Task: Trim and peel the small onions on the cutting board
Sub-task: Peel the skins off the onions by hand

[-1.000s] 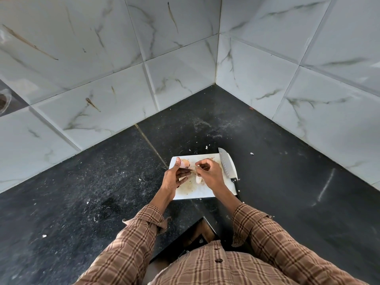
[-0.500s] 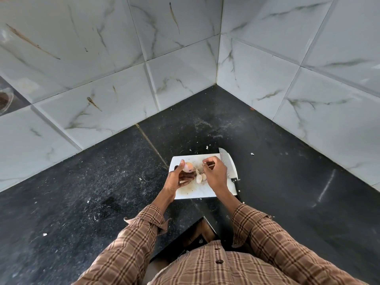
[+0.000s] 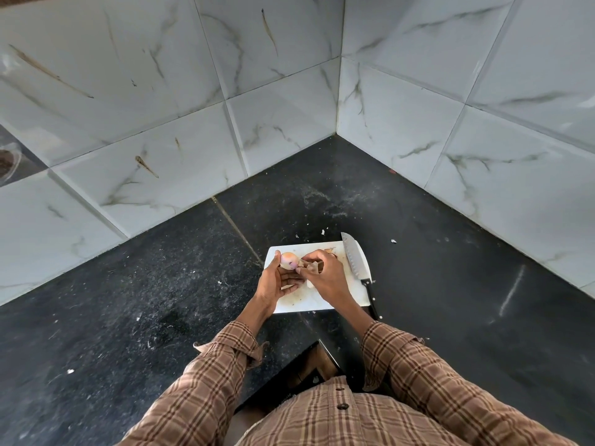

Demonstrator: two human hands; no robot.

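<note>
Though we can read no writing or label anywhere, we see our left hand (image 3: 277, 281) raised just over the white cutting board (image 3: 322, 302), pinching a small pinkish onion (image 3: 288, 260) between thumb and fingertips. Our right hand (image 3: 325, 275) sits just beside it, fingers curled and pinching a strip of papery skin (image 3: 309, 267) at the onion's side. A knife (image 3: 355, 262) lies flat along the board's right edge, handle toward us.
</note>
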